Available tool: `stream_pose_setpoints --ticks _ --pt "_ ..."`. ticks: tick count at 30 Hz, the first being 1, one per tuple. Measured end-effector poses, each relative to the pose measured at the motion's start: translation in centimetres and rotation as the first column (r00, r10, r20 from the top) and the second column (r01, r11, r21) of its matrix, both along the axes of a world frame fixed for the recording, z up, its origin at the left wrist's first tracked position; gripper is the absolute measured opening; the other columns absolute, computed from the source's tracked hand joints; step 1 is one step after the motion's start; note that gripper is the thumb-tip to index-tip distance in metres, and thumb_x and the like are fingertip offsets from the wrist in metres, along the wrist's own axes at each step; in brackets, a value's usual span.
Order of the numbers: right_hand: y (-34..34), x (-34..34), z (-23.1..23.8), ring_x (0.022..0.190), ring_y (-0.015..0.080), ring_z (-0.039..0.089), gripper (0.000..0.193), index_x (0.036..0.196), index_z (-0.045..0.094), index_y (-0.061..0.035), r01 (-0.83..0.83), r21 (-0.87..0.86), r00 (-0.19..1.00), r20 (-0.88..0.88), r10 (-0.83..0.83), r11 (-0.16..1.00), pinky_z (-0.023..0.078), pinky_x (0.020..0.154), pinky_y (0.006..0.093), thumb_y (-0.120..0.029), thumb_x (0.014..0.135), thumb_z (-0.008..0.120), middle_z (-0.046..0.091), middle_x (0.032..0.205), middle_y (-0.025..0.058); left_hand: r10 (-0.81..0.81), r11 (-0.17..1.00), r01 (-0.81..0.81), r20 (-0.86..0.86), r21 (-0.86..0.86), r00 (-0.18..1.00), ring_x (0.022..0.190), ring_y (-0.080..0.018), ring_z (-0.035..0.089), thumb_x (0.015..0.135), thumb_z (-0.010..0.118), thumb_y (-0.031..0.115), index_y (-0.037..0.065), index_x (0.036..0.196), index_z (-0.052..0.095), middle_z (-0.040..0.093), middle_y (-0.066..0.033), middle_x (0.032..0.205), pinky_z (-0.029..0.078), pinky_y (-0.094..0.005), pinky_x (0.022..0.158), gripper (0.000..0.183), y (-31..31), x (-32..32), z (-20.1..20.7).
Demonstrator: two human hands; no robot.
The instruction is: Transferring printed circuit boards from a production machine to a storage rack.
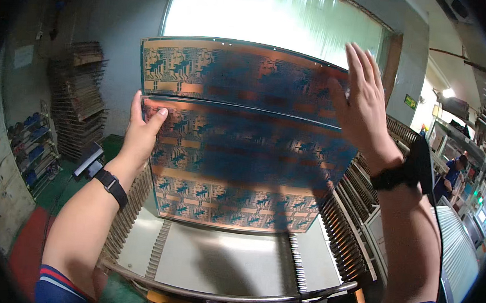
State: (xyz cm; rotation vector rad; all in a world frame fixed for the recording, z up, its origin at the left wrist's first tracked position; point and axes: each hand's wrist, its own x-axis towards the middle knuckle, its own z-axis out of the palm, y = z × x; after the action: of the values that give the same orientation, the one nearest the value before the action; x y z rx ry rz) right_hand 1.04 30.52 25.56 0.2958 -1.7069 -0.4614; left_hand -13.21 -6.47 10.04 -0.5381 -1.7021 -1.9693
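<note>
I hold up a large thin copper panel (238, 134) printed with blue circuit patterns, upright in front of a bright window. My left hand (141, 133) grips its left edge, thumb on the front face. My right hand (361, 106) rests flat against the panel's right edge, fingers spread and pointing up. Both wrists wear black bands. The panel's lower edge hangs just above a slotted metal rack cart (218, 257).
The cart has comb-like slotted rails (342, 229) on both sides and a tubular front bar (227, 294). Stacked racks (80, 95) stand at the back left beside shelves of shoes (32, 148). A person in blue (452, 174) works at machines on the right.
</note>
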Motion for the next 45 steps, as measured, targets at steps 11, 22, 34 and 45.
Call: stream_pose_setpoints --ticks 11,22,34,45 --pt "-1.8 -1.1 3.1 0.134 0.0361 0.052 0.061 0.15 0.044 -0.0114 0.069 -0.107 0.819 0.574 0.005 0.992 0.038 0.116 0.0483 -0.041 0.099 0.06 0.055 0.144 0.0191 0.081 0.997 -0.083 -0.148 -0.007 0.986 0.136 -0.0257 0.045 0.098 0.067 0.024 0.008 0.16 0.018 0.041 -0.0173 0.152 0.037 -0.0384 0.114 0.081 0.2 -0.5 -0.1" --pt "-1.2 -1.2 4.4 0.131 0.0382 0.054 0.059 0.149 0.046 -0.0089 0.14 -0.087 0.85 0.521 -0.074 0.986 0.043 0.112 0.048 -0.046 0.104 0.051 0.057 0.139 0.0216 0.076 0.995 -0.085 -0.151 -0.053 0.986 0.143 -0.0291 0.038 0.1 0.064 0.029 0.011 0.161 0.019 0.035 -0.0192 0.157 0.032 -0.0412 0.118 0.078 -0.4 -0.6 -0.4" --pt "0.9 -2.3 3.8 0.119 0.0379 0.06 0.047 0.135 0.055 0.0001 0.126 -0.145 0.886 0.461 -0.045 0.981 0.047 0.104 0.0473 -0.036 0.106 0.049 0.064 0.127 0.0215 0.065 0.995 -0.076 -0.168 -0.06 0.984 0.144 -0.0277 0.036 0.099 0.065 0.027 0.008 0.161 0.019 0.034 -0.0184 0.158 0.03 -0.04 0.119 0.079 -0.6 -1.3 -0.6" --pt "0.6 -1.6 4.9 0.096 0.0325 0.068 0.027 0.111 0.064 -0.0021 0.041 -0.413 0.841 0.505 0.192 0.91 0.053 0.084 0.0443 -0.026 0.099 0.062 0.069 0.103 0.0201 -0.118 0.989 0.131 -0.168 0.073 0.979 0.136 -0.0237 0.044 0.1 0.063 0.022 0.007 0.16 0.021 0.041 -0.0153 0.15 0.035 -0.038 0.115 0.075 -0.1 1.0 1.4"
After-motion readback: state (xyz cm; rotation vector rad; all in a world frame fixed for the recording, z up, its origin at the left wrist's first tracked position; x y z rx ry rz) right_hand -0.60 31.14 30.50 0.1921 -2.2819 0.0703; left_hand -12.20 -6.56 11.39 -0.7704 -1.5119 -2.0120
